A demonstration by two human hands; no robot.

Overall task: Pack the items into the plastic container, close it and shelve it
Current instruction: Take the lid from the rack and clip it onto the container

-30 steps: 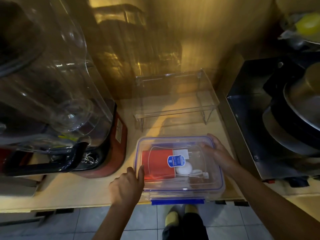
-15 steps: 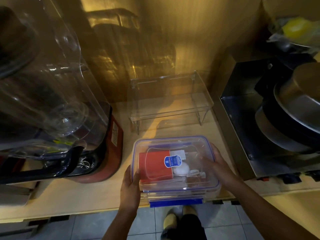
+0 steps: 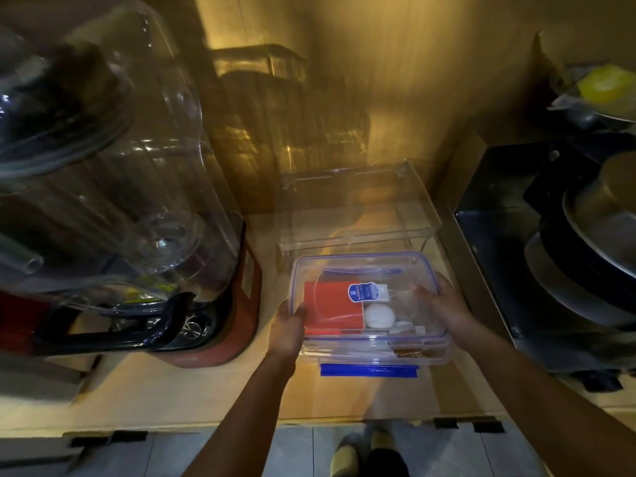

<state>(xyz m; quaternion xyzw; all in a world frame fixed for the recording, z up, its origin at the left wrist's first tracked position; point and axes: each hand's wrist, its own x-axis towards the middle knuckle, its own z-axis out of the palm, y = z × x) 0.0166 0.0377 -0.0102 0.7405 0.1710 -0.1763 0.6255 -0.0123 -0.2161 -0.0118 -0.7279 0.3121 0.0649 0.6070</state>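
The clear plastic container with a blue-rimmed lid and a blue front latch is closed and sits over the wooden shelf. Inside show a red flat box, a white round object and a blue-and-white label. My left hand grips the container's left side. My right hand holds its right side, fingers over the lid. Whether the container rests on the shelf or is lifted slightly, I cannot tell.
A clear acrylic riser stands just behind the container. A large blender with a clear jug and red base fills the left. A dark metal appliance with stacked pans is on the right. Tiled floor and my feet lie below.
The container has slid farther back on the shelf toward the acrylic riser. My left hand went from the front left corner to gripping the left side; both hands moved with it.
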